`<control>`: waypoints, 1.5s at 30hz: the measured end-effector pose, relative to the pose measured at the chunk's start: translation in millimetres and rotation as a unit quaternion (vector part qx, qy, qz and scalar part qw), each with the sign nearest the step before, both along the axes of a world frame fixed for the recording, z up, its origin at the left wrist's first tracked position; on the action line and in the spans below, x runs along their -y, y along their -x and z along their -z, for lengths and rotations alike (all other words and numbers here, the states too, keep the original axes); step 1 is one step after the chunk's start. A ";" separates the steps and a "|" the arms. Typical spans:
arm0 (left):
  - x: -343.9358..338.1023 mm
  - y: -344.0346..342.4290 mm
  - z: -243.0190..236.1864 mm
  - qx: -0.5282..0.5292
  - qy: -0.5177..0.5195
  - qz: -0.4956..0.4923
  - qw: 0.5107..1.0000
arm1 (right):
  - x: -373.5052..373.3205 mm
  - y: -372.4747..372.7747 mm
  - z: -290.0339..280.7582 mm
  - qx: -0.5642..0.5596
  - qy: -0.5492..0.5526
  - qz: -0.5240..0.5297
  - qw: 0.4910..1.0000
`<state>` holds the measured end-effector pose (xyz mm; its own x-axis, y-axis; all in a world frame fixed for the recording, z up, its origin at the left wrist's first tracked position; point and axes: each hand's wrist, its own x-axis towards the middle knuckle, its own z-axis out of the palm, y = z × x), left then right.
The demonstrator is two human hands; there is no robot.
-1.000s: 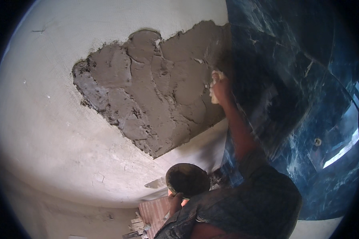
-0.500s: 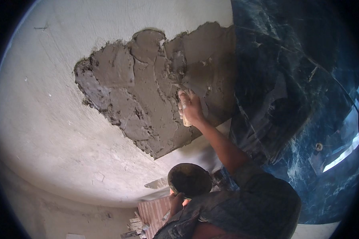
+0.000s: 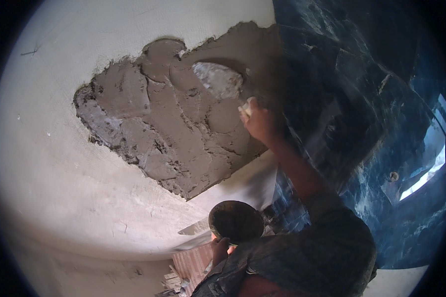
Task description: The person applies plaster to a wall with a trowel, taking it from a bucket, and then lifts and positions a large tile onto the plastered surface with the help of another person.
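Observation:
Grey-brown wet plaster [image 3: 168,119] lies in a ragged patch on the pale wall [image 3: 44,148]. My right hand [image 3: 260,121] is closed round the light handle of a trowel, near the right side of the patch. The broad trowel blade [image 3: 218,80], whitish and smeared, points up and left over the plaster and casts a shadow; whether it touches cannot be made out. Low in the picture, my left hand [image 3: 220,249] grips the rim of a round dark bowl [image 3: 238,204]. Its inside is too dark to show what it holds.
Dark blue marble-patterned sheeting [image 3: 342,123] covers the right side, meeting the plaster along its edge. A bright reflection lies at its far right. Below the bowl are a reddish striped panel [image 3: 191,262] and some scraps of debris [image 3: 172,281].
My right hand has swung right with the trowel, and the blade's broad face now shows. Plaster near the middle looks smoother. The left hand and bowl stay put; the view has shifted slightly.

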<state>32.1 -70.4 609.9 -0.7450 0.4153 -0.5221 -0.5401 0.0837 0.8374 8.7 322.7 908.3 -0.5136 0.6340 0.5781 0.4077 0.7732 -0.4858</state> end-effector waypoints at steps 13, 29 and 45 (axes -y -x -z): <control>0.4 -1.7 4.3 -0.023 0.045 0.010 0.999 | -66.5 9.5 46.1 -0.186 0.279 0.009 0.942; -20.3 -18.1 -36.2 -0.001 0.126 0.037 0.991 | 18.7 1.4 96.4 -0.378 0.529 -0.217 0.728; -4.2 -9.1 -53.7 0.064 0.140 0.053 0.987 | 111.8 -41.2 180.5 -0.199 0.597 -0.293 0.720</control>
